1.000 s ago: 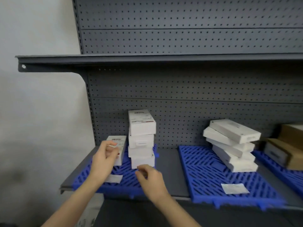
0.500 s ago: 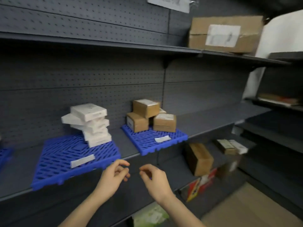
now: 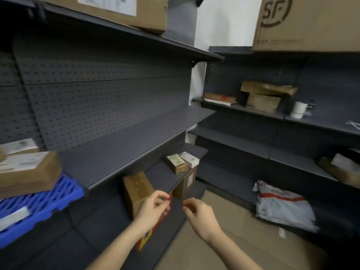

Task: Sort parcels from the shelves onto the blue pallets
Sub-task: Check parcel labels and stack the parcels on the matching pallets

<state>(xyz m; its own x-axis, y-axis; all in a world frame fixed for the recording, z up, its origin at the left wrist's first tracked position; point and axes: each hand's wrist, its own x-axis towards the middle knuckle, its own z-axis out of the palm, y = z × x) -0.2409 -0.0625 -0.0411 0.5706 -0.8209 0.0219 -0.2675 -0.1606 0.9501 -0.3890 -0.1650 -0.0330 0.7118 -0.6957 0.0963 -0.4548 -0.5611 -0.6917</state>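
Note:
Both hands hang empty in front of me with loosely curled fingers: my left hand [image 3: 155, 206] and my right hand [image 3: 198, 213], a little apart. Just behind my left hand a brown parcel [image 3: 136, 189] stands on a low shelf. Further along that shelf lie a small brown box [image 3: 176, 162] and a white box [image 3: 190, 159]. At the far left a blue pallet [image 3: 39, 207] carries brown parcels [image 3: 27, 172] with white labels.
A bare grey shelf [image 3: 136, 137] runs at mid height. Big cardboard boxes [image 3: 307, 24] sit on the top shelves. The right-hand shelving holds brown parcels [image 3: 263, 96], a white cup [image 3: 299, 110] and a grey mail bag [image 3: 282, 207]. A red and yellow box [image 3: 148, 234] stands below.
My view has swung far to the right, away from the pallets of white boxes. My left hand has let go of the white box, and both hands travel empty in front of me.

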